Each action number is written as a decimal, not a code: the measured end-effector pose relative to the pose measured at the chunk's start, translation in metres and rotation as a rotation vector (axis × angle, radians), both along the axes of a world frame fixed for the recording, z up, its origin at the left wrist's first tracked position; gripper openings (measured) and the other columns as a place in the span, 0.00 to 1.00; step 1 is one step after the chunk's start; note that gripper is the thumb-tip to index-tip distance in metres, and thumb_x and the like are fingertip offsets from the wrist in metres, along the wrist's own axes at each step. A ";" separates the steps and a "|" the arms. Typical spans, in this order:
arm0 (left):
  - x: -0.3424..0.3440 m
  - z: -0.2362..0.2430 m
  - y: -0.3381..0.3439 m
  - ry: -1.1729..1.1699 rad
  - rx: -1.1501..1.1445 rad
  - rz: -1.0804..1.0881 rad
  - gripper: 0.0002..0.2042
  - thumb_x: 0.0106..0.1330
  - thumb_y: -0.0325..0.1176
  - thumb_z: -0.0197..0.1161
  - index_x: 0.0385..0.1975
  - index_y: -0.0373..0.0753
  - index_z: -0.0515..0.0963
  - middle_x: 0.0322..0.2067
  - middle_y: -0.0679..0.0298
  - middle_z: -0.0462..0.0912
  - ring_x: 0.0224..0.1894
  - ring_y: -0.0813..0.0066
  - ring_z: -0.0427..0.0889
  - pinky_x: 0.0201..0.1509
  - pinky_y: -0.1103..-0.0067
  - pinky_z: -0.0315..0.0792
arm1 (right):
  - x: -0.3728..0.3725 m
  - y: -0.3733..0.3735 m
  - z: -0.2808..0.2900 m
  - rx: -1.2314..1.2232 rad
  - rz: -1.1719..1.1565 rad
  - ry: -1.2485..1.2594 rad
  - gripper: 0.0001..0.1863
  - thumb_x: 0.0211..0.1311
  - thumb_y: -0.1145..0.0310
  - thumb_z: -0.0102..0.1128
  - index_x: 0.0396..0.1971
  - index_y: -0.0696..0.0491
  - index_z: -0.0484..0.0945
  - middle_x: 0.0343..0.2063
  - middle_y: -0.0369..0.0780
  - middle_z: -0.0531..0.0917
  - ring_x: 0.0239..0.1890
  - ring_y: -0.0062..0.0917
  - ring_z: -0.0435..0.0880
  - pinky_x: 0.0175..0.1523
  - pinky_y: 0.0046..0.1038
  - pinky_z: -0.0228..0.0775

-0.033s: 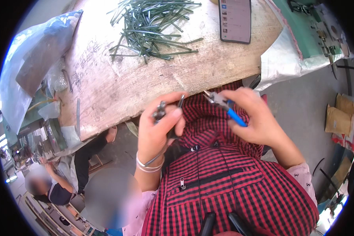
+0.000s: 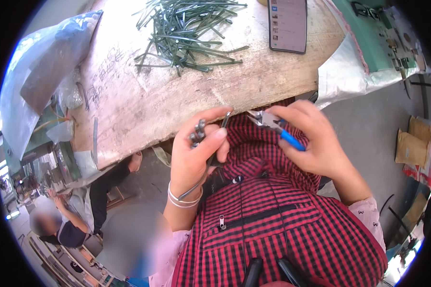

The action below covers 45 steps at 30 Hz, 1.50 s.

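Observation:
My left hand (image 2: 187, 150) is closed on a thin dark strip (image 2: 226, 119) pinched between thumb and fingers. Its tip points up toward the table edge, and its other end trails down across my wrist. Several small shiny metal pieces (image 2: 197, 133) are tucked in the same hand; their exact kind is too small to make out. In my right hand (image 2: 316, 138) is a pair of pliers (image 2: 269, 120) with blue handles. Their jaws point left, a short gap from the strip's tip. Both hands are above my lap, just off the table's near edge.
A heap of dark green strips (image 2: 177, 36) lies on the wooden table (image 2: 119, 110), with a phone (image 2: 287, 26) to its right. Plastic bags (image 2: 57, 71) cover the left end. Brown packages (image 2: 412, 143) sit at the right. Another person (image 2: 69, 229) sits at the lower left.
My left hand has moved slightly right, bringing the strip's tip a little closer to the pliers. My right hand has shifted slightly right, still holding the pliers.

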<state>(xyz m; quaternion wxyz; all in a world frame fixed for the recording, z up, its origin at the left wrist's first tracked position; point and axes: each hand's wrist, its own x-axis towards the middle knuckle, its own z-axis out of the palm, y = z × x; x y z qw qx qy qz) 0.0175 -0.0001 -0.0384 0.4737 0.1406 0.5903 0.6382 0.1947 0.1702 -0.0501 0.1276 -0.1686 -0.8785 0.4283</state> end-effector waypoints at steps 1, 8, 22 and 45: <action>0.002 0.006 0.004 -0.049 0.015 0.010 0.16 0.66 0.24 0.58 0.52 0.26 0.75 0.17 0.67 0.76 0.18 0.84 0.70 0.21 0.87 0.60 | -0.003 0.001 0.009 0.051 -0.011 -0.012 0.30 0.45 0.74 0.66 0.55 0.47 0.78 0.35 0.44 0.76 0.40 0.39 0.77 0.48 0.35 0.70; -0.005 0.022 -0.014 -0.090 -0.044 -0.077 0.15 0.65 0.22 0.60 0.50 0.26 0.76 0.19 0.69 0.75 0.20 0.85 0.72 0.22 0.86 0.62 | -0.014 -0.009 0.012 0.204 0.054 0.017 0.34 0.42 0.75 0.68 0.56 0.44 0.79 0.34 0.41 0.75 0.36 0.36 0.74 0.42 0.33 0.68; -0.030 0.041 -0.001 -0.280 -0.303 -0.500 0.10 0.61 0.21 0.63 0.41 0.26 0.81 0.16 0.70 0.73 0.16 0.87 0.66 0.19 0.85 0.55 | -0.006 0.023 0.020 0.794 0.305 0.128 0.30 0.41 0.72 0.61 0.50 0.35 0.83 0.27 0.34 0.67 0.28 0.27 0.70 0.22 0.27 0.57; -0.062 0.005 -0.007 1.013 -0.165 -0.109 0.10 0.64 0.31 0.64 0.44 0.39 0.79 0.29 0.62 0.83 0.22 0.76 0.79 0.24 0.80 0.72 | 0.022 -0.004 -0.020 -0.493 -0.194 -0.053 0.31 0.49 0.83 0.60 0.58 0.54 0.73 0.52 0.38 0.79 0.45 0.20 0.75 0.54 0.26 0.68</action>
